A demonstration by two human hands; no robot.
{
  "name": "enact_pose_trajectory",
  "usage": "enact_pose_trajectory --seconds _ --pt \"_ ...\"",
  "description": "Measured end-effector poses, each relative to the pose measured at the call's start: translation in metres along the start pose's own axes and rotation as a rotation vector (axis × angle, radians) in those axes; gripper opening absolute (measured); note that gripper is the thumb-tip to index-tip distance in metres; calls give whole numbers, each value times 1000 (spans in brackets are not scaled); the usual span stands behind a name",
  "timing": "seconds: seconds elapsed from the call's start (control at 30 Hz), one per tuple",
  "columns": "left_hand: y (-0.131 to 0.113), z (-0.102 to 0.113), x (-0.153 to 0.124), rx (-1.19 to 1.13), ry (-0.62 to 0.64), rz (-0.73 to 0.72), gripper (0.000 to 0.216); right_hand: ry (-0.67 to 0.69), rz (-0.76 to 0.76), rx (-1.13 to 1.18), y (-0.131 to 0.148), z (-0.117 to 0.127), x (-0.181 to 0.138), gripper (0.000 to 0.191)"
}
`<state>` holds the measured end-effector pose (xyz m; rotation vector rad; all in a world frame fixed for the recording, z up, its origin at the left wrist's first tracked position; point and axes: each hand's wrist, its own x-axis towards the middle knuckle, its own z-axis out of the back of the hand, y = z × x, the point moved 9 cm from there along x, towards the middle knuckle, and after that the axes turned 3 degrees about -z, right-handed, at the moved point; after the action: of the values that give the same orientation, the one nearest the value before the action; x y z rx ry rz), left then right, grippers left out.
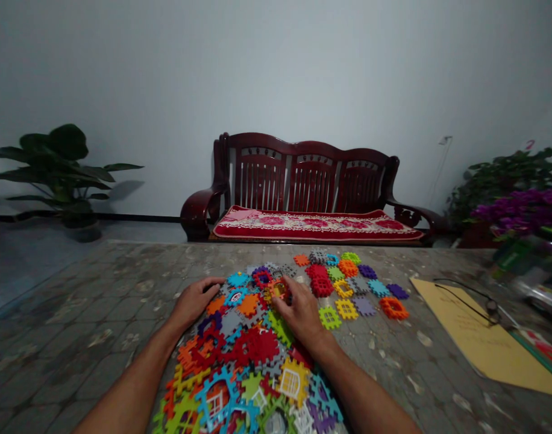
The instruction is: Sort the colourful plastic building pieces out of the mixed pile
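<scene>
A big heap of colourful interlocking plastic pieces (pixel 258 346) with toothed edges spreads over the table in front of me. My left hand (pixel 192 304) lies at the heap's left edge, thumb apart from the fingers, holding nothing. Close to its fingertips are a light blue piece (pixel 238 279) and another blue one with a white insert (pixel 235 297). At the heap's upper right, my right hand (pixel 300 308) has its thumb and fingers around an orange square piece (pixel 278 290), partly hidden by the fingers. A purple and red piece (pixel 261 276) lies just left of it.
Separate square pieces (pixel 347 309) lie spread out right of the heap. Further right are a yellow envelope (pixel 484 337), glasses (pixel 492 310) and purple flowers (pixel 520 211). A wooden bench (pixel 312 181) stands behind the table (pixel 99 313); a potted plant (pixel 63 175) stands left.
</scene>
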<state>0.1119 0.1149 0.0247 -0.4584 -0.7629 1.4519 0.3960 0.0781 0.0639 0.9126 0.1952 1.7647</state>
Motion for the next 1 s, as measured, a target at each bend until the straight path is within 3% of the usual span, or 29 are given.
enact_pose_trajectory --seconds 0.37,0.5,0.7,1.0 --pt "-2 1 -2 -12 1 25 38 -10 -10 -39 1 10 4 47" --pt "1 0 -2 -14 -3 20 37 -65 -80 -95 -16 29 18 53" --pt "-1 0 -3 -30 -8 3 38 -20 -117 -298 -49 39 61 55" --pt "-5 2 -4 -78 -14 43 37 146 -16 -551 -75 12 113 54"
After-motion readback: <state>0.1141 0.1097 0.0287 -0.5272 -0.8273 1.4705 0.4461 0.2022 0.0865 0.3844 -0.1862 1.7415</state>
